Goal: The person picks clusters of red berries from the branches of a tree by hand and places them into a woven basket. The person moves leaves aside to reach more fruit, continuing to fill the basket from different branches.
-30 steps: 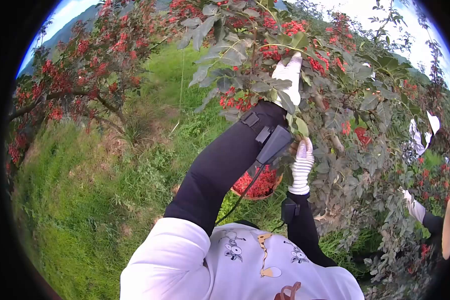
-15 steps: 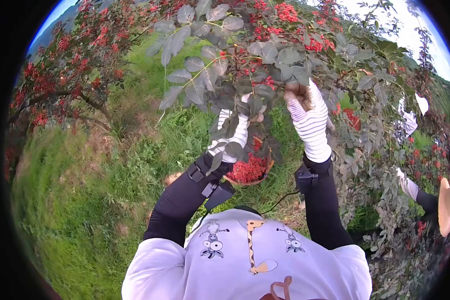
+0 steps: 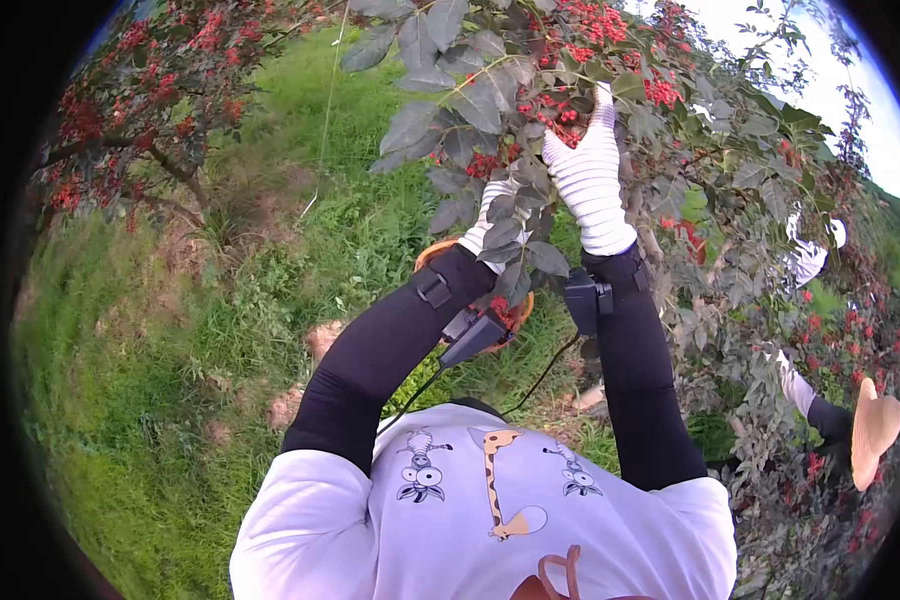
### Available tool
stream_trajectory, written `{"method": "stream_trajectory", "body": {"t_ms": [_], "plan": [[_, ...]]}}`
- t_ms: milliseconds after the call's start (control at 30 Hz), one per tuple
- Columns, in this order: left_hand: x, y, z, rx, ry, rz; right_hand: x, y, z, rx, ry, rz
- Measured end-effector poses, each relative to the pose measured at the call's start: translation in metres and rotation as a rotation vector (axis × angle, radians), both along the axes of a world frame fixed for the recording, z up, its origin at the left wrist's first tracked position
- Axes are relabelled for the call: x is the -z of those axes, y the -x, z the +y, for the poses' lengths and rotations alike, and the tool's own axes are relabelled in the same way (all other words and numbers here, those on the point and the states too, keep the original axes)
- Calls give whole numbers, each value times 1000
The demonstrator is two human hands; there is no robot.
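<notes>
My right hand [image 3: 590,180] pointing up-frame, index fingertip lying just right of berry cluster [image 3: 555,105], upper centre; nearer hand. My left hand [image 3: 492,215] sitting lower-left, leaf-covered. Am reading grip on neither.

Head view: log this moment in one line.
left hand: in leaves, grip hidden | right hand: raised at red berries | basket: behind left forearm | co-worker's sleeve: far right
</notes>
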State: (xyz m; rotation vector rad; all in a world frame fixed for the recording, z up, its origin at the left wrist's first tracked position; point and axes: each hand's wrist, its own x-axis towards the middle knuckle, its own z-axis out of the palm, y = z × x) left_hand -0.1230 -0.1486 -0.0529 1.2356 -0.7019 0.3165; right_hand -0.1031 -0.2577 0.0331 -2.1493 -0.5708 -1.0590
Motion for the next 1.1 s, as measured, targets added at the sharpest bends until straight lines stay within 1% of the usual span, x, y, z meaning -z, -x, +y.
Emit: {"method": "stream_trajectory", "body": {"t_ms": [33,67,167,200,267,333,367,433,500,533,600,667,767,800,900,933,1033,1067,1100], "plan": [[-2,-1,-2,-2,6,-5,-2,3,5,-29,-34,-16],[-3,-3,-2,-1,11,-8,-4,7,11,-100,-137,40],[-6,-6,-6,2,21,-15,1,1,5,-119,-252,289],[-6,-7,-7,5,22,-18,-5,12,9,-43,-97,307],[-7,-7,-9,14,23,-13,8,-13,-3,-41,67,259],[-6,-7,-11,24,19,-12,16,-26,-12,-39,97,107],[-5,-7,-12,28,18,-12,18,-34,-13,-124,41,-32],[-5,-6,-11,37,14,-12,18,-39,-17,-222,-119,-25],[-4,-7,-14,50,9,-13,15,-28,-20,-239,-337,271],[-4,-8,-14,54,6,-15,10,-32,-18,-517,-694,363],[-4,-8,-16,60,-4,-16,11,-32,-28,-503,-604,393],[-4,-8,-14,67,-20,-13,14,-39,-32,-572,-513,306],[13,-5,-6,117,-80,7,0,-16,-28,-508,-821,744],[22,-3,-1,135,-110,10,6,-26,-33,-571,-859,733],[40,0,7,167,-214,21,6,-23,-18,-473,-593,462],[42,0,7,148,-251,10,10,-30,-22,-454,-581,487],[39,-3,2,83,-346,-26,10,-26,-32,-569,-847,779],[37,-4,1,69,-371,-36,11,-25,-33,-664,-950,818],[35,-3,0,54,-386,-42,12,-25,-32,-573,-914,817]]}}
